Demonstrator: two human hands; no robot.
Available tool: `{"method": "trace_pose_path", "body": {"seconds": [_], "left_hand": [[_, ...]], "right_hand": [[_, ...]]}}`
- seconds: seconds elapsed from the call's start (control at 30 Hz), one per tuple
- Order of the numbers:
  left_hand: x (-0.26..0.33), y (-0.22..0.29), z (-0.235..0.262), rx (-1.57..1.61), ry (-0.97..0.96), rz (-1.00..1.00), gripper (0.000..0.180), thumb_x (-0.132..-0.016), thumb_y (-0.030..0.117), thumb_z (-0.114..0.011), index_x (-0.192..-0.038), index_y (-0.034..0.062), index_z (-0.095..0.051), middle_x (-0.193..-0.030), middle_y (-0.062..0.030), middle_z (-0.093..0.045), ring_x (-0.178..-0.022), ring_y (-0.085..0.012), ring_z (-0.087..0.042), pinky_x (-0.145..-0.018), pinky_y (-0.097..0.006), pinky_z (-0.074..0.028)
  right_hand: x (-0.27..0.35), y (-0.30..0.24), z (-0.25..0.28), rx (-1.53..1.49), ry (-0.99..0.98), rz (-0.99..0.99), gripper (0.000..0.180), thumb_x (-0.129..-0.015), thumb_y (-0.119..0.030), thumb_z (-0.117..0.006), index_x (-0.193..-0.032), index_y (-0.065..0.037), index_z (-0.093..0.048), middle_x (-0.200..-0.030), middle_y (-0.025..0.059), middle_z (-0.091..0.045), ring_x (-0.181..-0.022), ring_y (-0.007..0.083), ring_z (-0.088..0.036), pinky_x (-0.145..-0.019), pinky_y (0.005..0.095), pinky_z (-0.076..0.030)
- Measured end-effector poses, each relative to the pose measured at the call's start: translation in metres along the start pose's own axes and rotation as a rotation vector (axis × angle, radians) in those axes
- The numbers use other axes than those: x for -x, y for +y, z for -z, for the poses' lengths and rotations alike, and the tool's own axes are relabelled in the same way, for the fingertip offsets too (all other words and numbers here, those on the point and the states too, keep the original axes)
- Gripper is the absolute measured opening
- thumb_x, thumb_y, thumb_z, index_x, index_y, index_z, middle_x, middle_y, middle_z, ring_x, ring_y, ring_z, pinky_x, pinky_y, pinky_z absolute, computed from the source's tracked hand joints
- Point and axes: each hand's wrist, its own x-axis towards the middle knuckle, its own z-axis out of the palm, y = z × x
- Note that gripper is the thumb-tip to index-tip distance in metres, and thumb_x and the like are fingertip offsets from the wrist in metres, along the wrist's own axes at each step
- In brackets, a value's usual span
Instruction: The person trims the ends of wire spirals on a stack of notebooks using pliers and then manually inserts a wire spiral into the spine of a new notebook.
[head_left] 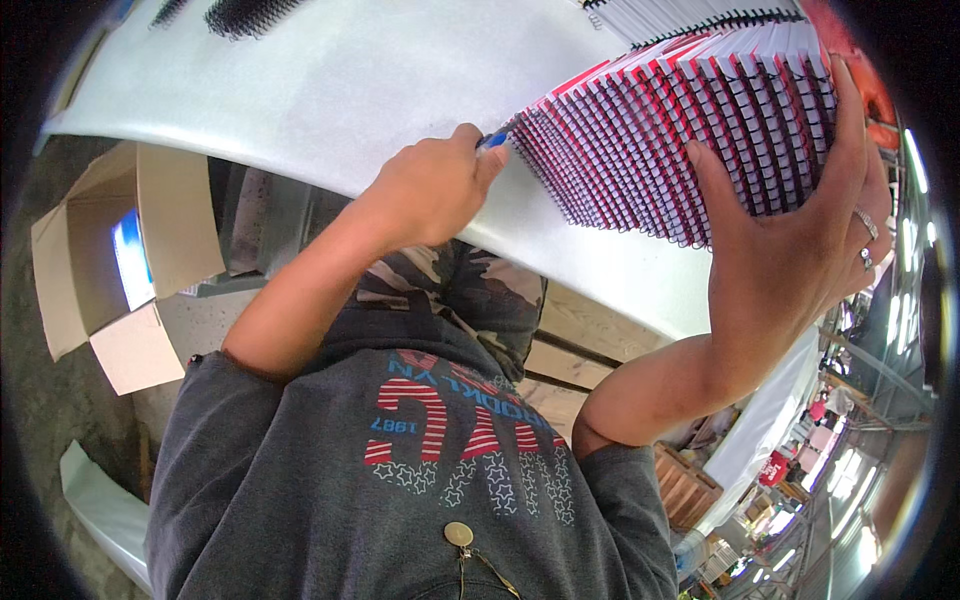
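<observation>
In the head view, a long row of red-and-white spiral-bound notebooks with black wire coils (680, 130) stood on edge, fanned and leaning, on the white sheet-covered worktop (330, 90). The right hand (800, 250), with rings on one finger, was spread wide and laid flat against the near end of the row, thumb on the coil side and fingers reaching up over the covers. The left hand (435, 190) was closed into a loose fist, pinching a small blue tool (493, 140), perhaps a pen or marker, whose tip touched the first coils at the row's left end.

The row would probably handle as a heavy but loose block: each book stiff enough alone, yet the glossy covers could slide and the fan could topple. The best hold seemed to be flat palms pressing on both ends, not the wire coils, which could snag or bend.

An open brown cardboard box (100, 260) sat on the floor to the left, well apart, and more black coils (250, 15) lay at the worktop's far edge.
</observation>
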Motion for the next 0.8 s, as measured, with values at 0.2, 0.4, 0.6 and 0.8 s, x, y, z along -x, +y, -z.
{"method": "trace_pose_path", "body": {"seconds": [0.2,0.4,0.6,0.8], "left_hand": [[0.000,-0.009,0.004,0.594,-0.240,0.118,0.057,-0.097,0.049,-0.030,-0.120,0.0002,-0.050,-0.092,-0.0121,-0.062,-0.083,-0.0224,-0.063,-0.065,-0.036,-0.051],[-0.004,-0.024,0.004,1.031,-0.426,0.170,0.061,-0.096,0.052,-0.027,-0.124,0.0024,-0.049,-0.093,-0.0119,-0.060,-0.090,-0.0240,-0.064,-0.069,-0.038,-0.054],[-0.004,-0.019,0.007,1.064,-0.451,0.164,0.061,-0.096,0.051,-0.027,-0.123,0.0015,-0.049,-0.088,-0.0097,-0.058,-0.081,-0.0212,-0.063,-0.068,-0.038,-0.057],[-0.014,-0.040,0.005,1.308,-0.616,0.076,0.054,-0.098,0.047,-0.029,-0.120,0.0018,-0.050,-0.087,-0.0089,-0.059,-0.076,-0.0211,-0.062,-0.058,-0.039,-0.055]], "right_hand": [[0.003,-0.001,0.002,0.007,-0.011,-0.059,0.089,-0.053,-0.041,-0.085,-0.132,-0.036,-0.044,-0.121,-0.0002,-0.057,-0.117,0.0203,-0.048,-0.100,0.0484,-0.031],[0.004,0.000,-0.002,-0.039,0.002,-0.044,0.088,-0.053,-0.041,-0.085,-0.131,-0.037,-0.045,-0.122,-0.0014,-0.057,-0.119,0.0204,-0.046,-0.100,0.0500,-0.029],[0.002,0.002,-0.001,-0.071,-0.003,-0.022,0.087,-0.054,-0.040,-0.084,-0.132,-0.036,-0.045,-0.118,-0.0022,-0.059,-0.119,0.0199,-0.046,-0.100,0.0486,-0.027],[0.003,0.006,-0.005,-0.072,-0.002,-0.003,0.086,-0.055,-0.040,-0.084,-0.132,-0.036,-0.044,-0.114,-0.0032,-0.062,-0.119,0.0189,-0.047,-0.099,0.0482,-0.028]]}}
